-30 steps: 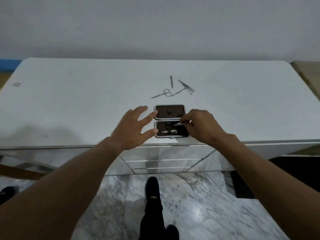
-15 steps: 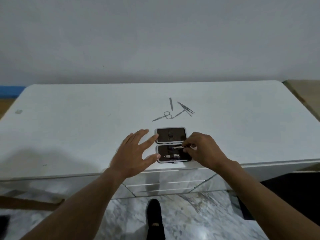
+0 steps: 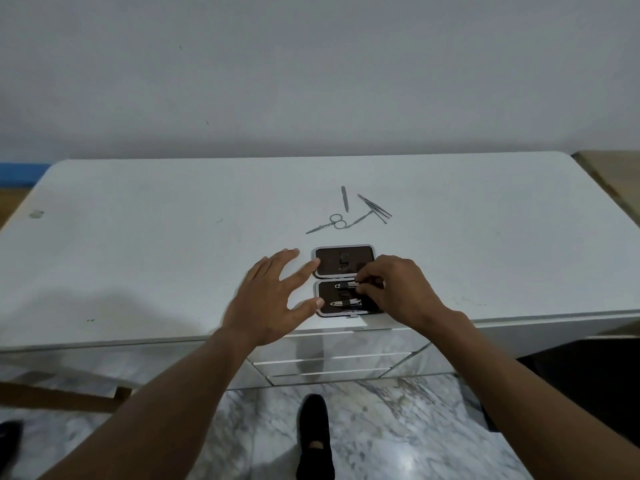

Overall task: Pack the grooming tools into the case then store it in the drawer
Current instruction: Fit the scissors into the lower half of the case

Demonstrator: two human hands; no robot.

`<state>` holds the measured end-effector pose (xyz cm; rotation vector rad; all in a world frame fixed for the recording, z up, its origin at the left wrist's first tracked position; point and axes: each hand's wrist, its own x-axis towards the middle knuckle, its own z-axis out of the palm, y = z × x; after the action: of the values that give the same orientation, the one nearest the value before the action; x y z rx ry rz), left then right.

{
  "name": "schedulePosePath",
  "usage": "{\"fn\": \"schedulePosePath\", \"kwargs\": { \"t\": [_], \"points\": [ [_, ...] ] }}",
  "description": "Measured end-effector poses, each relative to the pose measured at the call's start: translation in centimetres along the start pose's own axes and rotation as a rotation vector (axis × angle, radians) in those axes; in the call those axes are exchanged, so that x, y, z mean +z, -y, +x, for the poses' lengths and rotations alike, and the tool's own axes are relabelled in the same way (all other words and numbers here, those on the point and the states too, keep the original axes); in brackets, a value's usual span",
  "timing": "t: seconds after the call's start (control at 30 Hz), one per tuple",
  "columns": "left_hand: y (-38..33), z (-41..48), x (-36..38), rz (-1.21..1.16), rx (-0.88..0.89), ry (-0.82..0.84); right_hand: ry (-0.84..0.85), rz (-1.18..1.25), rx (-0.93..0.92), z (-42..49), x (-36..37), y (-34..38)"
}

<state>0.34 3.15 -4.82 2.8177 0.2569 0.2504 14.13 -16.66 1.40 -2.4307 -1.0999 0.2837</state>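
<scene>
Right hand (image 3: 401, 292) has slid pinched tool (image 3: 347, 285) into case (image 3: 330, 266) beside clipper (image 3: 346, 302); left hand (image 3: 270, 299) splayed.

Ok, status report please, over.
Left hand open, touching case. Right hand pinching small tool in near half. Scissors, loose tools lie beyond.

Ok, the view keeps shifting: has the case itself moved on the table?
No. The case keeps its place between the scissors and the table edge; only the camera moved.
</scene>
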Motion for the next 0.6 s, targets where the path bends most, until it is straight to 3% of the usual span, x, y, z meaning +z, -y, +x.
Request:
{"fn": "schedulePosePath", "kwargs": {
  "t": [0.6],
  "points": [
    [-0.13, -0.03, -0.07, -0.026, -0.010, -0.017, 0.057, 0.008, -0.020, 0.21, 0.58, 0.74]
  ]
}}
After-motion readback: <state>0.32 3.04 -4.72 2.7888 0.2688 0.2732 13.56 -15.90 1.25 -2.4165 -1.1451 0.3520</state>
